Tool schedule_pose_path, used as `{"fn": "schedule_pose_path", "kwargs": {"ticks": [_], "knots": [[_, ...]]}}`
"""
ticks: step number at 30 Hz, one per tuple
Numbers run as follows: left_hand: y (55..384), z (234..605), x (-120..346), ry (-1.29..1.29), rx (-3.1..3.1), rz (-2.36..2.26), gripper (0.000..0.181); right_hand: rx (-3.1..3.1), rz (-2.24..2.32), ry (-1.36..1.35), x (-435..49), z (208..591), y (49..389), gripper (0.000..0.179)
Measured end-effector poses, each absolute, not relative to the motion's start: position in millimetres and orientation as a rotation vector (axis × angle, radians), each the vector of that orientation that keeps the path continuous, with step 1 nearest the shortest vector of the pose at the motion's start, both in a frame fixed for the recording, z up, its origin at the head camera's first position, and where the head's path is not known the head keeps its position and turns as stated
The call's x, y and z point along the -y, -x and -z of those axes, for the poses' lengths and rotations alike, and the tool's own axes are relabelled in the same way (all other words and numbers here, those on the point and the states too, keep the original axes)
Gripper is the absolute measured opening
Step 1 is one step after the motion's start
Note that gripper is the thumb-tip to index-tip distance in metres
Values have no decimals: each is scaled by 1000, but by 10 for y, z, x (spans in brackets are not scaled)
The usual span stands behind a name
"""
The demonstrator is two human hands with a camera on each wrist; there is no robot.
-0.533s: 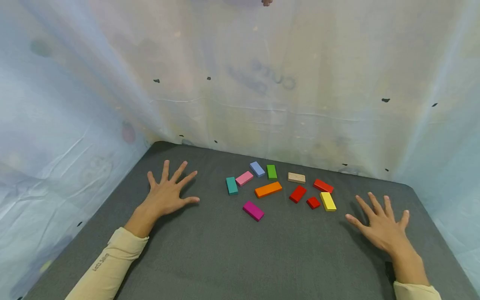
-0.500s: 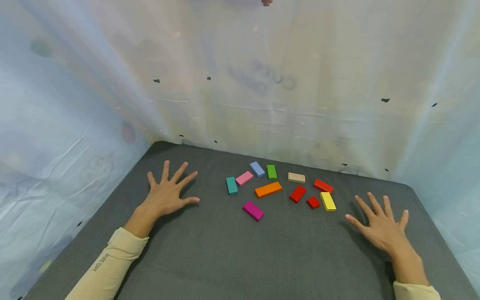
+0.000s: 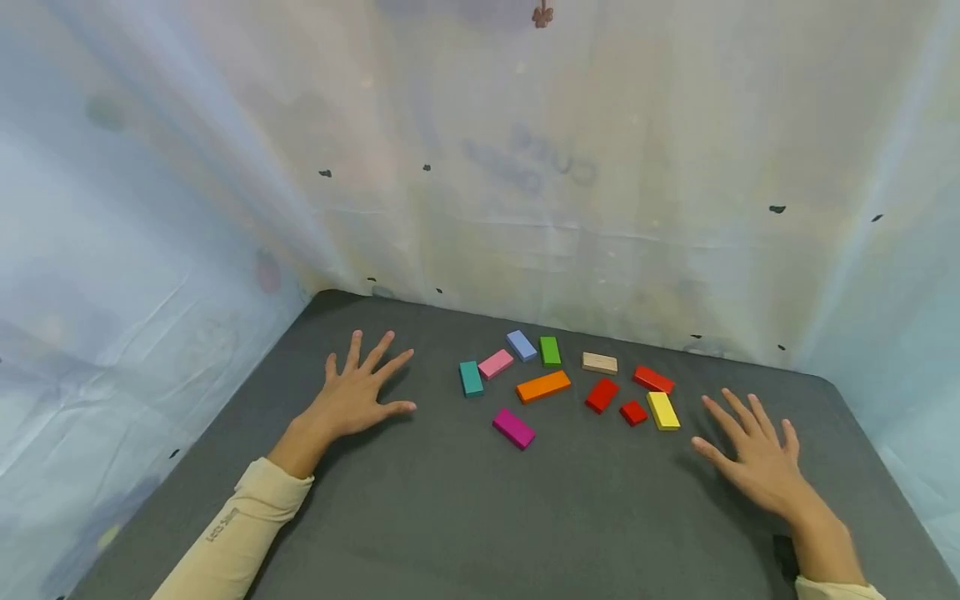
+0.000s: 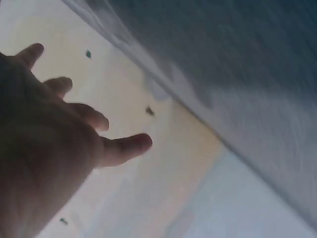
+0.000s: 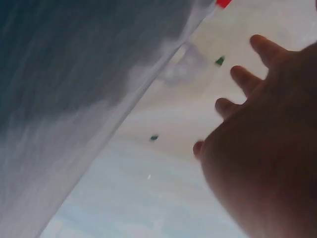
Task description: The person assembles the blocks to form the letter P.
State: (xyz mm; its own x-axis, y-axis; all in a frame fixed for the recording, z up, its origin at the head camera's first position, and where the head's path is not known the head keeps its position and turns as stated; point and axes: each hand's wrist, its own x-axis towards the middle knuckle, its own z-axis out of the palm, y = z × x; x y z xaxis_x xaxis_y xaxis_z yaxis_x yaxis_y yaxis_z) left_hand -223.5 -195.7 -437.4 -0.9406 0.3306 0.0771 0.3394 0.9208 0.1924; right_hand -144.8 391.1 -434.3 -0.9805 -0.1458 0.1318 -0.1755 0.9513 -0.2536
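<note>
My left hand (image 3: 351,402) is spread over the left part of the dark grey table, holding nothing; the teal block (image 3: 471,378) is the nearest piece to it. On the right, my right hand (image 3: 759,462) also has its fingers spread and holds nothing, a short way from the yellow block (image 3: 663,412). Between the hands lie a magenta block (image 3: 513,429), an orange block (image 3: 543,387), a pink block (image 3: 496,364), a light blue block (image 3: 521,345), a green block (image 3: 550,351), a plain wooden block (image 3: 599,362), two longer red blocks (image 3: 602,395) and a small red block (image 3: 633,412).
The grey table (image 3: 465,517) is bounded at the back by a pale hanging sheet (image 3: 480,250) with small dark marks. Another pale sheet (image 3: 150,333) runs along the left side, and the sheet continues down the right. A small brown ornament (image 3: 542,15) hangs at the top.
The head view has shifted slightly, so the scene sits a little lower and further right. My right hand has moved slightly left, its fingers closer together. The blocks lie as before.
</note>
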Motion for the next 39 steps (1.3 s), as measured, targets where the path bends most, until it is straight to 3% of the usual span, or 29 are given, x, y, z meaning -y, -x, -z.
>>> {"fn": "schedule_pose_path", "kwargs": {"ticks": [7,16,24,30,39], "knots": [[2271,4367,1709,676,3026,282,85,2899,-600,-605,-3415,4279,1558,55],[2584,4274,1223,732,3026,425,82,2886,-747,-976,-2594,4192,1967,64],[2665,4399,1019,761,3093,513,78,2985,-844,-1240,-2050,4246,2026,66],[2686,4401,1018,734,3062,484,70,2988,-757,-1355,-1853,4232,2057,61],[2698,4364,1068,754,3073,489,64,2987,-703,-1323,-1791,4237,2062,52]]}}
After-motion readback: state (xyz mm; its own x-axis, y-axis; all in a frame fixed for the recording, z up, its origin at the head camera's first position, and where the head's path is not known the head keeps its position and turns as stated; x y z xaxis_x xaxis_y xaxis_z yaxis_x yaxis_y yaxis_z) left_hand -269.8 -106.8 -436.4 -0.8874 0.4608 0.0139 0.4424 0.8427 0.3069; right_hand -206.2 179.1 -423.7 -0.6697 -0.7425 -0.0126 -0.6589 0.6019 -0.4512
